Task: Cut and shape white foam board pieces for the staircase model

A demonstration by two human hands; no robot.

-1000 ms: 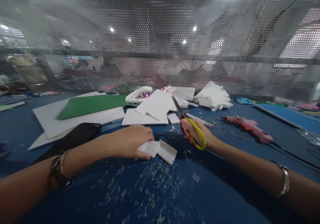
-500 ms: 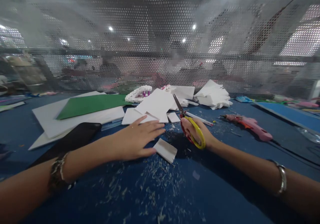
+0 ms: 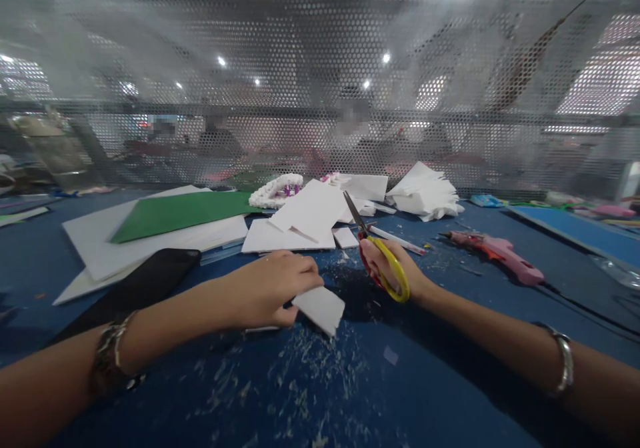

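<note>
My left hand [image 3: 273, 289] is closed on a small white foam piece [image 3: 320, 309] and pinches its left edge just above the blue table [image 3: 350, 381]. My right hand [image 3: 393, 269] grips a pair of scissors [image 3: 377, 251] with yellow and red handles, blades together and pointing up and away. The two hands are about a hand's width apart. White crumbs lie scattered on the table below the foam piece.
White foam sheets [image 3: 295, 225] and a green sheet [image 3: 180, 209] lie behind my left hand, with a black phone [image 3: 145, 281] to the left. A pink glue gun [image 3: 500, 255] lies on the right. A stack of white pieces [image 3: 425, 195] sits by the perforated screen [image 3: 320, 88]; people sit behind it.
My left hand spread open flat on the table, then closed again on the one foam piece and lifted its edge. The right hand with the scissors barely moved.
</note>
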